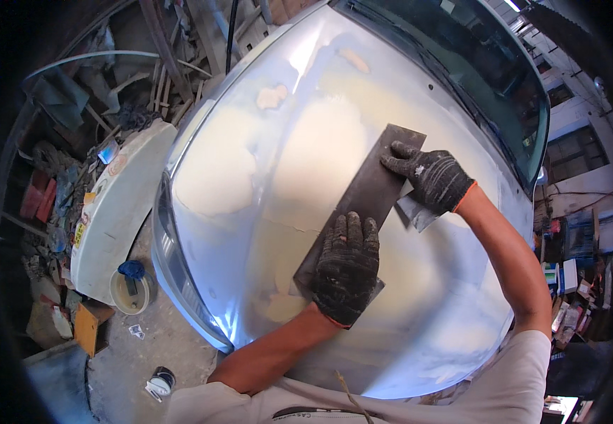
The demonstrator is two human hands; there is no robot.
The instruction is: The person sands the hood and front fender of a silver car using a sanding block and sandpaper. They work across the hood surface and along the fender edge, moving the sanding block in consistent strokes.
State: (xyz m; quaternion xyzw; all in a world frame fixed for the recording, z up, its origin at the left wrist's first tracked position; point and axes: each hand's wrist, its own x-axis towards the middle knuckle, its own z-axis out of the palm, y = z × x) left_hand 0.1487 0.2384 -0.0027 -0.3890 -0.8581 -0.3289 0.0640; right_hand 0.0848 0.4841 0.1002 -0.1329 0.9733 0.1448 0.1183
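Note:
A silver car hood (228,275), patched with smoothed cream filler (324,145), lies in front of me. Across it, slantwise, rests a long dark flat sanding board (363,191). My left hand (349,268), in a dark knit glove, lies over its near end with the fingers along the top and the thumb hidden. A grey corner juts out beside this palm. At the far end my right hand (430,173), gloved alike with an orange cuff, grips the board's edge. A grey flap (418,212) sticks out below that hand. The board's underside is hidden.
Beyond the hood rises the windshield (490,63). On the left, a loose white bumper (119,215) leans among scrap. A bucket (144,300) with a blue cloth (131,269) and a small black-and-white can (160,381) stand on the floor. Cluttered shelves (578,283) line the right.

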